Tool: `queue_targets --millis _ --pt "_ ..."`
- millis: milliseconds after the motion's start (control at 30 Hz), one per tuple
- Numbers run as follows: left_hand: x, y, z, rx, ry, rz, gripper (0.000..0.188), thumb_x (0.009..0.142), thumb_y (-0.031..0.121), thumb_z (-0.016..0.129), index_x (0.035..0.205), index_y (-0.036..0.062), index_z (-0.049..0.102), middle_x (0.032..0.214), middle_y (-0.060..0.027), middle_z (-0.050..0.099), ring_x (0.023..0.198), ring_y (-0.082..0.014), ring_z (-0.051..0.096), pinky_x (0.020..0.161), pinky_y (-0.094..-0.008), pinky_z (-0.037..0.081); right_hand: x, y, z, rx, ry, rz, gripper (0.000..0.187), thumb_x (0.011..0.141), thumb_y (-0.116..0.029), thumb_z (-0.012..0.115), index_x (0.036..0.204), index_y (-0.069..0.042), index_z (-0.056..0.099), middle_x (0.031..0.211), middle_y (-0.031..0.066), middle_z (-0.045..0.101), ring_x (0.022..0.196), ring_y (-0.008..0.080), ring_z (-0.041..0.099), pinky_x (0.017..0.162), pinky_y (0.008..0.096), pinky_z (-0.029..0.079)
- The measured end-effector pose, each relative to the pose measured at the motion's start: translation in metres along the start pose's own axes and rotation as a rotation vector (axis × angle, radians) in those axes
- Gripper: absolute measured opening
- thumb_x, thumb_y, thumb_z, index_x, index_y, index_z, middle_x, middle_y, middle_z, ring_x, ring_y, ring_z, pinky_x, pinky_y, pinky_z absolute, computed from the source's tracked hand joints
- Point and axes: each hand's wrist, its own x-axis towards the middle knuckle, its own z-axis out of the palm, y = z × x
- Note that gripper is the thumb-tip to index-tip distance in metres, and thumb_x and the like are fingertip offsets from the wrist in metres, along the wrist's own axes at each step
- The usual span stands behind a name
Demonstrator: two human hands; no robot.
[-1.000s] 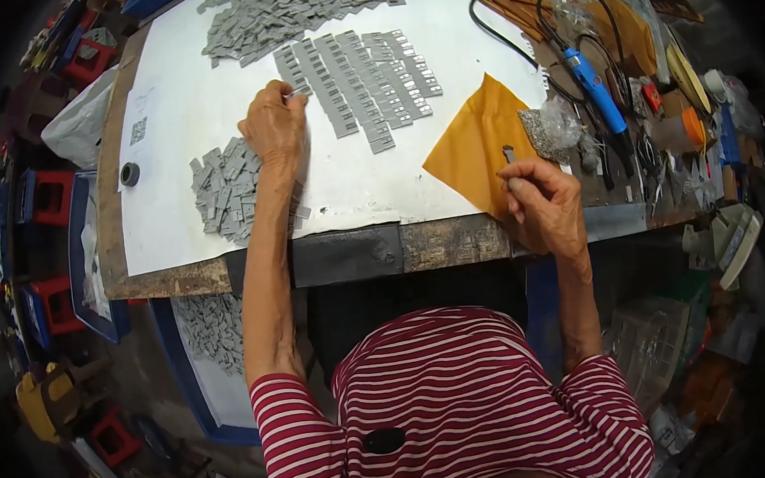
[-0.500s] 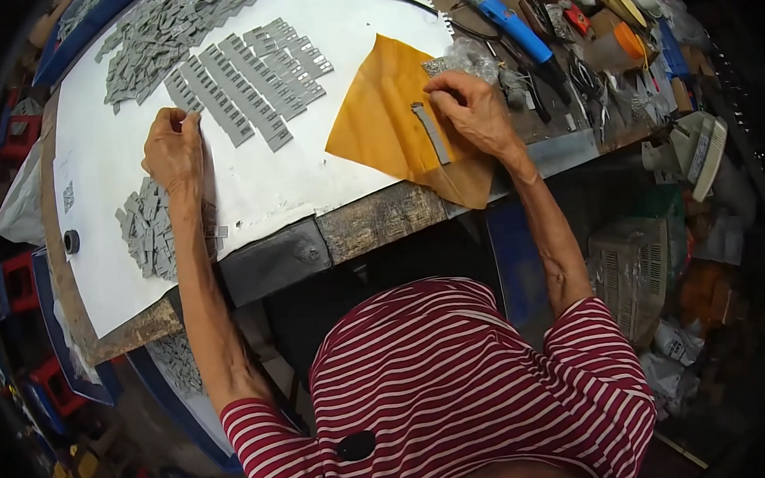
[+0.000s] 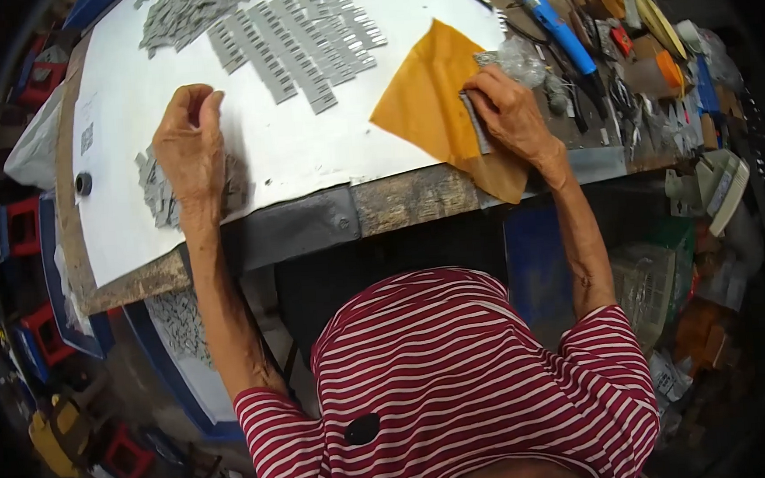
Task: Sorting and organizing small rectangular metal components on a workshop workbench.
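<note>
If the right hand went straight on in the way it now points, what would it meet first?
Most likely the mustard cloth, whose surface spreads just ahead of the right hand; past its edge comes white sheet. Whether the hand already touches the cloth, I cannot tell.

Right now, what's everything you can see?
table: one, brown, middle
white sheet: one, white, on table
rowed pieces: many, grey, top middle
loose piles: two, grey, top and left
yellow sheet: one, orange-yellow, table's right
strip: one, grey, on yellow sheet
tool: one, blue, upper right
ring: one, black, table's left
trays: several, blue, left
red plastic items: several, red, far left
jumble: uncountable, mixed colours, far right
striped shirt: one, red and white, bottom
left hand: one, bare, over white sheet
right hand: one, bare, at strip
</note>
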Motion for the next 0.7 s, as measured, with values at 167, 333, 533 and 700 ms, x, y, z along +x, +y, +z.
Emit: queue_targets --millis 167,333,533,700 --pt "-0.014 0.000 -0.022 0.023 0.035 0.044 0.013 0.079 0.011 0.060 0.082 -0.0012 0.061 0.069 -0.0074 0.062 0.061 -0.0130 0.055 0.059 -0.0258 0.045 0.005 0.002 0.001 -0.117 -0.034 -0.110 0.006 0.078 -0.001 0.053 0.084 -0.001 0.051 0.081 0.0150 0.052 0.069 0.0341 0.056 0.057 0.0413 0.044" --pt "-0.023 -0.001 -0.046 -0.010 0.047 -0.006 0.014 0.080 0.011 0.057 0.083 -0.0023 0.061 0.070 -0.0084 0.062 0.063 -0.0141 0.056 0.061 -0.0269 0.045 0.008 0.004 0.001 -0.127 -0.085 -0.153 0.008 0.078 0.001 0.052 0.086 -0.002 0.049 0.082 0.0150 0.051 0.069 0.0354 0.056 0.057 0.0429 0.044" --pt "-0.038 -0.004 -0.057 0.077 -0.117 0.030 0.012 0.078 0.002 0.055 0.088 -0.0034 0.059 0.078 -0.0148 0.061 0.070 -0.0229 0.059 0.065 -0.0298 0.046 0.010 0.003 -0.001 -0.162 -0.130 -0.180 0.008 0.079 0.001 0.053 0.085 0.000 0.047 0.080 0.0156 0.051 0.066 0.0346 0.055 0.056 0.0414 0.044" --pt "-0.048 -0.017 -0.045 0.208 -0.211 0.249 0.016 0.072 -0.001 0.059 0.089 -0.0009 0.060 0.082 -0.0145 0.057 0.078 -0.0296 0.055 0.071 -0.0355 0.044 0.009 0.005 0.000 -0.165 -0.121 -0.185 0.009 0.078 0.003 0.053 0.084 0.000 0.047 0.077 0.0154 0.050 0.065 0.0344 0.055 0.054 0.0400 0.044"
